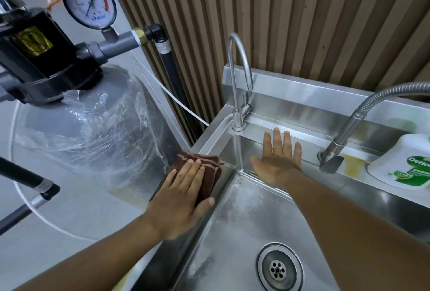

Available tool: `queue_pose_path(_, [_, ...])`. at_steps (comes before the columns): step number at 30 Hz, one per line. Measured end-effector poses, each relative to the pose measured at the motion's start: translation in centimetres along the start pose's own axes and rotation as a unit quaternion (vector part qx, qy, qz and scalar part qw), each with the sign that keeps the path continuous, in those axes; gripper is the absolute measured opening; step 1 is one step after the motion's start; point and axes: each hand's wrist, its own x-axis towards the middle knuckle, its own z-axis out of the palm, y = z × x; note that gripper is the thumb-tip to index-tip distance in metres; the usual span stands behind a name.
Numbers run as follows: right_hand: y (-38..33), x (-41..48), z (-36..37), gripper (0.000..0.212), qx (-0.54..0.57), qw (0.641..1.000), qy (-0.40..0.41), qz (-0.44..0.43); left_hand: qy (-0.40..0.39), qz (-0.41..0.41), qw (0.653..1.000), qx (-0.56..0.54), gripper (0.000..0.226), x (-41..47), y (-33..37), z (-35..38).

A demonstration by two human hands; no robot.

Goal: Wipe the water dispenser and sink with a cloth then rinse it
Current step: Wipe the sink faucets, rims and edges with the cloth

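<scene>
A folded brown cloth [207, 169] lies on the left rim of the steel sink [209, 216]. My left hand [183, 195] lies flat on the cloth, pressing it onto the rim, fingers spread. My right hand [278, 162] rests flat and open against the back inner wall of the basin, holding nothing. The thin gooseneck water dispenser tap [237, 81] stands at the sink's back left corner, just beyond my right fingertips. The drain [279, 267] sits in the basin floor, which shows whitish residue.
A flexible-hose faucet [344, 137] arches in from the right over the back ledge. A white and green Dettol bottle [404, 165] lies on the right ledge. Left of the sink stands a plastic-wrapped grey tank [88, 132] with a pressure gauge [89, 2] and pipes.
</scene>
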Motion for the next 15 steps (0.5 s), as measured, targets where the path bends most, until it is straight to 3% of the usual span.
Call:
queue_pose_path(3, [-0.1,0.0,0.0,0.075,0.001,1.0,-0.002,0.004,0.036,-0.028,0.999,-0.018,0.08,1.2,0.1,0.2])
queue_pose_path(9, [-0.3,0.0,0.0,0.075,0.003,1.0,-0.002,0.016,0.018,-0.014,1.0,0.001,0.069,8.3,0.4,-2.0])
queue_pose_path(15, [-0.7,0.1,-0.1,0.072,-0.003,0.999,0.003,0.036,0.008,-0.008,1.0,-0.004,0.074,12.6,1.2,-3.8])
